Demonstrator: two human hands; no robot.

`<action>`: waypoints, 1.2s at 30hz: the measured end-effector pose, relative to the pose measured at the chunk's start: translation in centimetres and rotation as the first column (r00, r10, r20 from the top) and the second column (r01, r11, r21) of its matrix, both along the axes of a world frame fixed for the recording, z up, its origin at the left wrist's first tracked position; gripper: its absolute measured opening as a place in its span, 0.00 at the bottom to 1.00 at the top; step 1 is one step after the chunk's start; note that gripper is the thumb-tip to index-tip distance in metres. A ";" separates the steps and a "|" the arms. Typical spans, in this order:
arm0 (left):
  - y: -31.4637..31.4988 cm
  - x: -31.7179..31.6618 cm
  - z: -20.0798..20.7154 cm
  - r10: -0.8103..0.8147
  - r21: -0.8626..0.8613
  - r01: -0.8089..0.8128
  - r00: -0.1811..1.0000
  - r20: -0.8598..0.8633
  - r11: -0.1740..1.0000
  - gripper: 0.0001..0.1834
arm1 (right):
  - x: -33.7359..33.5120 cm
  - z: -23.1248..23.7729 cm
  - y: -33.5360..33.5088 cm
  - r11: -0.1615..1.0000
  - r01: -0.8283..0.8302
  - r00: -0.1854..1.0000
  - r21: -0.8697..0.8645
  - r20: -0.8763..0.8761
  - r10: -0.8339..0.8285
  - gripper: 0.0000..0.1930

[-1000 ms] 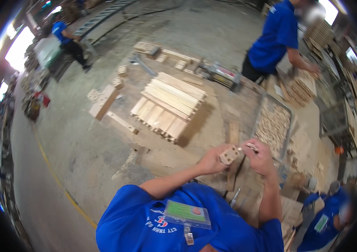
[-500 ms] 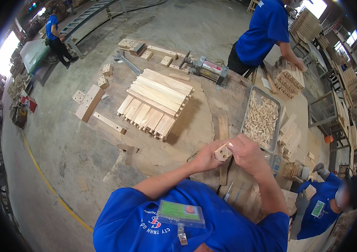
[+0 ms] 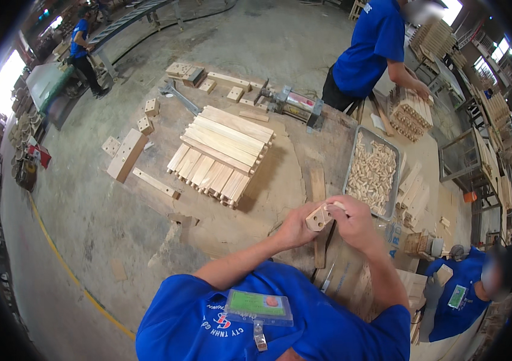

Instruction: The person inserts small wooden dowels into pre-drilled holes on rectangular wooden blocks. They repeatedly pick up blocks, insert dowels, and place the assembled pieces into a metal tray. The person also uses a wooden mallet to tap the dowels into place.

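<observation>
Two pale wooden pieces (image 3: 316,221), side by side with round holes in their ends, are gripped in my left hand (image 3: 294,230). My right hand (image 3: 355,221) is closed beside them, its fingertips at the end faces. Between its thumb and fingers shows a small wooden dowel (image 3: 336,206), partly hidden by the fingers. Just beyond my right hand stands a metal tray (image 3: 353,157) heaped with loose wooden dowels (image 3: 373,174). Ahead to the left, a stack of wooden slats (image 3: 223,156) with dowels in their ends lies on the worktable (image 3: 289,189).
An adjustable wrench (image 3: 179,96), a pneumatic cylinder (image 3: 298,103) and drilled wooden blocks (image 3: 128,153) lie around the stack. One co-worker (image 3: 367,51) handles slats at the far right. Another co-worker (image 3: 463,295) holds a block at the near right. A third person (image 3: 81,51) stands far left.
My right hand has shifted slightly, its fingers turning so the dowel lies flatter between them. My left hand still holds the pieces. The near-right co-worker's raised hand has come down.
</observation>
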State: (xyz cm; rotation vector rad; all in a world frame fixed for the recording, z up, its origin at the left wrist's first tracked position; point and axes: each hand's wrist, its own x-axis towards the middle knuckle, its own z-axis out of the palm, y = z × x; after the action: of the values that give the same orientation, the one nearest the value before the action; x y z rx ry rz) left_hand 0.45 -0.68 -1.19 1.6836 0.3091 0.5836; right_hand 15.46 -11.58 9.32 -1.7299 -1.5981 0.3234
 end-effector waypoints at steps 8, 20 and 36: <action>0.0 0.0 -1.0 0.046 -0.033 -0.046 0.999 0.015 0.998 0.36 | -0.8 -0.3 -2.7 0.970 0.159 0.192 -0.184 -0.958 -0.213 0.20; -0.1 -0.1 -0.5 0.065 0.034 -0.065 0.998 0.004 0.997 0.35 | 0.2 1.1 -2.8 0.973 0.177 0.957 -0.151 -0.205 -0.206 0.12; -0.8 -0.2 -0.8 0.060 -0.013 -0.059 0.996 0.063 0.998 0.33 | -0.2 5.4 1.0 0.908 -0.028 0.925 -0.418 0.335 0.182 0.08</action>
State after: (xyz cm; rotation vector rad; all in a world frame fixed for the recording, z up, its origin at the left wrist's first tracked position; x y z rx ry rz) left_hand 0.26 -1.48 -1.99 1.6462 0.3168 0.6772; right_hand 15.29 -10.55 14.75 -2.1178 -2.0116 0.4298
